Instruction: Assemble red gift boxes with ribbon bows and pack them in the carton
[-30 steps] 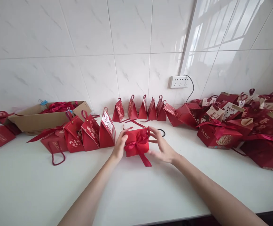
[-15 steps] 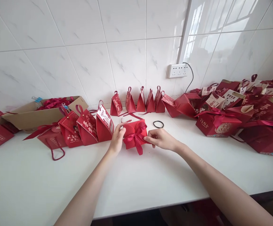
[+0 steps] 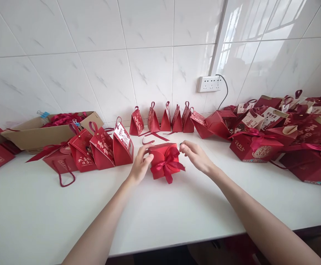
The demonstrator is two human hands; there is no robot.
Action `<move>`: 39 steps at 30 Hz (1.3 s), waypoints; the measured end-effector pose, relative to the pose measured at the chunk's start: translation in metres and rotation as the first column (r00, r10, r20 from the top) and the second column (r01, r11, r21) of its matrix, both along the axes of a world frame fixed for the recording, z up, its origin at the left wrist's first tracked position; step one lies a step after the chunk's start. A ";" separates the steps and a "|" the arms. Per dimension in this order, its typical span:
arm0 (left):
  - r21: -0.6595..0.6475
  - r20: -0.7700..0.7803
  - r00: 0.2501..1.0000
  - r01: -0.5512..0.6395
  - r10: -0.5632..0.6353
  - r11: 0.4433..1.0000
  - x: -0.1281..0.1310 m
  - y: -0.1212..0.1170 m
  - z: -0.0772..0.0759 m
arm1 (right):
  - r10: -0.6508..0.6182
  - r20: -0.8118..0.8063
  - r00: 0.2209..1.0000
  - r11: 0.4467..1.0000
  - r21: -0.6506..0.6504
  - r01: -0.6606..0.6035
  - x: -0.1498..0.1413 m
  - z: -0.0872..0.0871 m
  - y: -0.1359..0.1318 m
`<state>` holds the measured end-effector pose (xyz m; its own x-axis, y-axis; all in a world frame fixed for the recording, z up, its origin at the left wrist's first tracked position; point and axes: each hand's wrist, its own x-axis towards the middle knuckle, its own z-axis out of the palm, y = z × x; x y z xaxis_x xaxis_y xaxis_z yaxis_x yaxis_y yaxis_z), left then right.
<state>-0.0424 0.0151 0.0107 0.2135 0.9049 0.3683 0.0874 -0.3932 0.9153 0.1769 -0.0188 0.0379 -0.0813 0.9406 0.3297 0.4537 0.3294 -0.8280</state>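
Red box [image 3: 160, 151] between the hands, over the worktop [image 3: 160, 217]. Left hand [image 3: 139, 166] fingers clamped on box; right hand [image 3: 198, 156] fingers curled beside it—can't tell if gripping. Snagging the bow [image 3: 168, 166] could loosen it—one-sided squeeze might dent cardboard.

Bright, cool daylight glares off the glossy wall tiles [image 3: 262, 55] at one o'clock; soft shadows, slight softness, wide-angle stretching toward the edges.

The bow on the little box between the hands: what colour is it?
The bow is deep crimson, best seen in the head view.
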 end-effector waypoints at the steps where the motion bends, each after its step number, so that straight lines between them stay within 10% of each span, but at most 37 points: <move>1: 0.010 -0.011 1.000 0.018 -0.018 1.000 0.001 -0.001 0.000 | 0.024 -0.008 1.000 1.000 0.005 -0.024 -0.003 -0.002 0.000; 11: -0.146 0.021 0.944 0.329 -0.329 0.933 -0.006 0.000 0.001 | 0.206 -0.264 0.942 0.967 -0.092 -0.237 -0.007 -0.009 0.002; 25: -0.078 -0.050 0.988 0.144 -0.148 0.987 -0.009 0.004 0.005 | 0.325 -0.345 0.880 0.873 -0.248 -0.420 0.004 -0.005 0.009; 33: 0.198 -0.349 0.899 -0.203 0.263 0.959 -0.018 -0.001 0.014 | 0.367 -0.413 0.834 0.807 -0.305 -0.506 0.003 -0.003 0.008; 39: 0.173 -0.312 0.928 -0.154 0.203 0.973 -0.016 -0.007 0.019 | 0.355 -0.427 0.831 0.825 -0.275 -0.494 0.004 -0.005 0.007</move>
